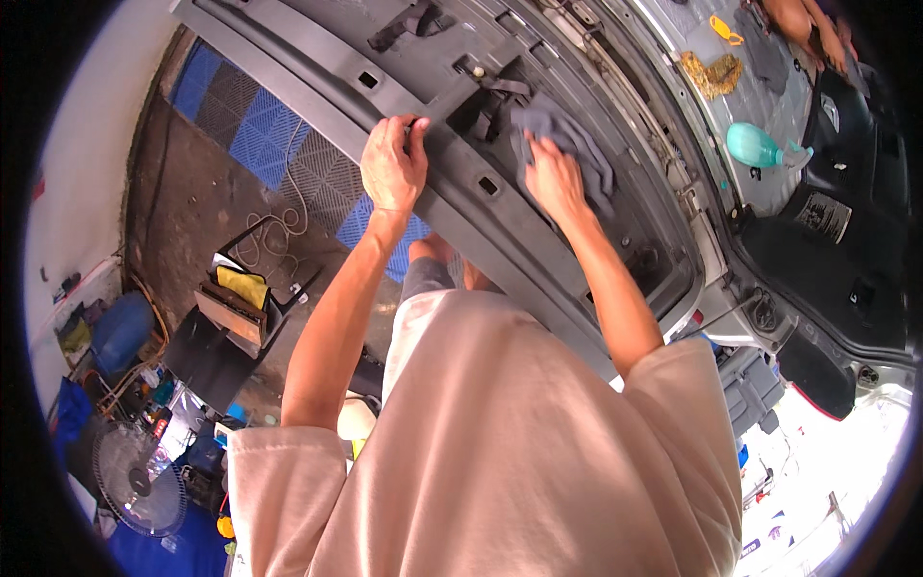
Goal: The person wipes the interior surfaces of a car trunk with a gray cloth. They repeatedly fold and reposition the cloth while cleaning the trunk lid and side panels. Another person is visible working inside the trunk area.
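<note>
A long grey plastic car trim panel with square cut-outs runs diagonally in front of me. My left hand grips its near edge, with the fingers curled over the top. Inside the recessed grey door shell beyond, my right hand holds a crumpled grey cloth against the surface. Part of the cloth is hidden under that hand. Beside it, dark straps lie in an opening of the panel.
At the upper right are a teal spray bottle, a yellow-brown cloth, a yellow tool and another person's arm. Left are a black stand with a yellow cloth, a loose cable and a fan.
</note>
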A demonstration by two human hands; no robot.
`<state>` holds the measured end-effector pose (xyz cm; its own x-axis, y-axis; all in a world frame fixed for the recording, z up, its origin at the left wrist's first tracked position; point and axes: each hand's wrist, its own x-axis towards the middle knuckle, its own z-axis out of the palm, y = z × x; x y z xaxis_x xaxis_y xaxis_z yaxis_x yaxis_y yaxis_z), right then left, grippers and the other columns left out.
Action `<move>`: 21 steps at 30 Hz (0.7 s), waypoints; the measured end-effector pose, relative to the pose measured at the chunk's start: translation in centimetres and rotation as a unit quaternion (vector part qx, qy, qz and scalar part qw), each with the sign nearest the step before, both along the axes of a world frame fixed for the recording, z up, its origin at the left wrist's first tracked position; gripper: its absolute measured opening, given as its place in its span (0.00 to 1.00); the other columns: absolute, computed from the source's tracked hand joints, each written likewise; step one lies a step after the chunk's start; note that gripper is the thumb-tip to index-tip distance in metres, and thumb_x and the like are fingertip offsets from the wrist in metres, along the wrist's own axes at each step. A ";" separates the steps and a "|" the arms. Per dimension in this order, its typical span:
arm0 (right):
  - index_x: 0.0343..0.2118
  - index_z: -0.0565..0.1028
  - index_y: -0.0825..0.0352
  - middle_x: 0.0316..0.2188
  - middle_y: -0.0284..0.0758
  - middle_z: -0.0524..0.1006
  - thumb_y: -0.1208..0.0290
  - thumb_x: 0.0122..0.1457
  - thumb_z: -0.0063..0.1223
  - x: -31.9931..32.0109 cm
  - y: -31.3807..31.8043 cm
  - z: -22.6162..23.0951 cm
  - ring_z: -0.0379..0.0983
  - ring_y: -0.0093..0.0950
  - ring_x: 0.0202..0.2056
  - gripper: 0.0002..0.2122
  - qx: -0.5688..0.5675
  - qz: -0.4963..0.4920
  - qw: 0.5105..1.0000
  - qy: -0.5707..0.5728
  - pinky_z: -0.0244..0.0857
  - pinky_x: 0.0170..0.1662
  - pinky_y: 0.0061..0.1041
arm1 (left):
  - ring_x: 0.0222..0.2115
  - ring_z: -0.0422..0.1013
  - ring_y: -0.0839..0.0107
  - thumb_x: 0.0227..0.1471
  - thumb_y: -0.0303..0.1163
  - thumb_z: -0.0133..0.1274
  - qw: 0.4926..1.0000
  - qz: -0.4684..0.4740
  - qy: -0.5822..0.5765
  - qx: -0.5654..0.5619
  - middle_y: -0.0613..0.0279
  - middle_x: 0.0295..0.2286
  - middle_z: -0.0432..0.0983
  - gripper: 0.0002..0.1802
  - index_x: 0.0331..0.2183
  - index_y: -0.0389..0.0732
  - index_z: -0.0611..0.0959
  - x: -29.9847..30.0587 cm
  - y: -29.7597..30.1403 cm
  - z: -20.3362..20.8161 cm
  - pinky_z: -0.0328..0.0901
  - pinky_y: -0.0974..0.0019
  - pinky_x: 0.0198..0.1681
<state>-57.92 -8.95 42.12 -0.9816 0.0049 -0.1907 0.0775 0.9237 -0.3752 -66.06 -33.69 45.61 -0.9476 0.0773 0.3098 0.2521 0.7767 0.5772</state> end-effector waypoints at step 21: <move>0.55 0.76 0.73 0.50 0.55 0.79 0.49 0.63 0.58 19.1 11.6 11.7 0.76 0.47 0.54 0.29 -0.073 -0.409 0.905 -0.094 0.68 0.56 0.38 | 0.28 0.74 0.54 0.61 0.39 0.58 0.999 -0.005 -0.047 -0.024 0.55 0.26 0.75 0.11 0.34 0.41 0.82 -0.1 0.0 0.2 0.68 0.54 0.34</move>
<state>-38.85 2.66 53.85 -0.6108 0.6771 -0.4105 0.7880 0.4694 -0.3984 -66.16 -33.71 45.76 -0.9713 0.1004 0.2156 0.2072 0.8020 0.5602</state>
